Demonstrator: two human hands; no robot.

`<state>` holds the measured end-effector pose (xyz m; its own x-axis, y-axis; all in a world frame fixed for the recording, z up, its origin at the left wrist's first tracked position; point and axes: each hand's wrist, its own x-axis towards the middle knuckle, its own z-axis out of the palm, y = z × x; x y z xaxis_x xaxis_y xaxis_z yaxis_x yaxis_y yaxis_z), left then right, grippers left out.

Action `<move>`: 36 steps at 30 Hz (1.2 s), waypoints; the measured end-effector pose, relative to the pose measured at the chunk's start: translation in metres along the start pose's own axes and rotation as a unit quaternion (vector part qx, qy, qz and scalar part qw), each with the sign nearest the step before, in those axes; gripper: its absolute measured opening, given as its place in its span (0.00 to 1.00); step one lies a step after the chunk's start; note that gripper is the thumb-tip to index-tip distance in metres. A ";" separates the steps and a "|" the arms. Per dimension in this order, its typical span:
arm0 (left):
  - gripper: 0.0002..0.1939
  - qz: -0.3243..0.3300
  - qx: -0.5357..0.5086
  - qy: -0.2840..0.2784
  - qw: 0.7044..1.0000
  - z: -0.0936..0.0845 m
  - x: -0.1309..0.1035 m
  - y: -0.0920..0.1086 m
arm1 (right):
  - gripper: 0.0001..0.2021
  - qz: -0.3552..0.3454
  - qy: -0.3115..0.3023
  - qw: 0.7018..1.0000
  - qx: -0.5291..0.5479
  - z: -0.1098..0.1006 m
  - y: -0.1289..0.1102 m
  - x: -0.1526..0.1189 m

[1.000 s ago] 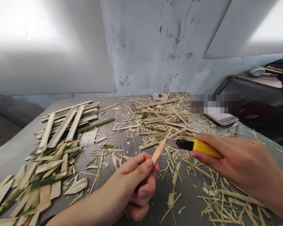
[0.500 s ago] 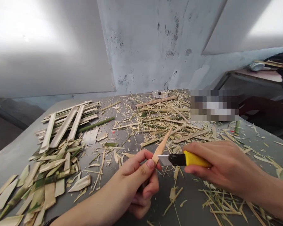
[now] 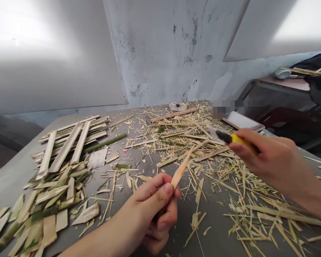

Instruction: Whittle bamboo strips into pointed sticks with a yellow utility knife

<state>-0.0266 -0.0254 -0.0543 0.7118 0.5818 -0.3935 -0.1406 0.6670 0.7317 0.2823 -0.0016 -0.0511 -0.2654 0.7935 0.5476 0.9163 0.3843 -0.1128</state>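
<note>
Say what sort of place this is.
Probably a small craft workshop: a gray table littered with shavings, a stack of split bamboo strips, and a yellow-and-black knife in the right hand.

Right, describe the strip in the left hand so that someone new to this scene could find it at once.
Over the near side of the grey table, find the left hand. A strip slants away out of its grip. Unlike the loose strips scattered beyond, it is held, warm peach in colour, and narrows to a point.
</note>
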 end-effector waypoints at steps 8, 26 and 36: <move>0.11 0.016 -0.026 0.000 1.000 -0.003 0.002 0.000 | 0.19 -0.152 -0.018 0.987 0.040 0.015 -0.025 -0.011; 0.11 0.007 -0.010 -0.009 1.000 0.001 0.001 -0.002 | 0.18 -0.172 -0.041 0.979 0.100 0.016 -0.027 -0.012; 0.12 -0.020 -0.024 -0.034 0.999 0.000 -0.003 0.003 | 0.21 -0.195 -0.070 0.967 0.146 0.015 -0.036 -0.008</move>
<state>-0.0289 -0.0252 -0.0510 0.7627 0.5218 -0.3822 -0.1423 0.7118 0.6878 0.2469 -0.0148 -0.0638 -0.6302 0.6099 0.4804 0.6200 0.7678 -0.1616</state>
